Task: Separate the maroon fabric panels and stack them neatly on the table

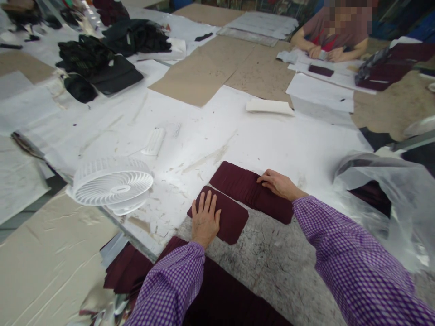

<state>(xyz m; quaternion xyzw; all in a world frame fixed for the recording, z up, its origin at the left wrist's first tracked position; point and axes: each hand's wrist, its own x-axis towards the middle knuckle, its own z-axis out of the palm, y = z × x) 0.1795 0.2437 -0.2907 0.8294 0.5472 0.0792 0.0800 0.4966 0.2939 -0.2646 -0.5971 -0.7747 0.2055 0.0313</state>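
My left hand [205, 218] lies flat with spread fingers on a maroon fabric piece [234, 218], a rectangle with rounded corners. Just beyond it runs a fanned row of overlapping maroon fabric pieces [234, 181]. At the right part of that row, my right hand [277, 183] has its thumb and fingers drawn together on the edge of one piece. How many layers are in the pinch is hidden. Below my left forearm spreads a larger dark maroon stack of cloth [224, 296], partly covered by the purple checked sleeve [176, 276].
A white fan [113, 183] stands at the left table edge. Clear plastic bag [401, 194] with maroon cloth inside lies at right. Dark garments [102, 68] are heaped at the far left. Across the table, a person [335, 36] handles something small beside maroon stacks [390, 68].
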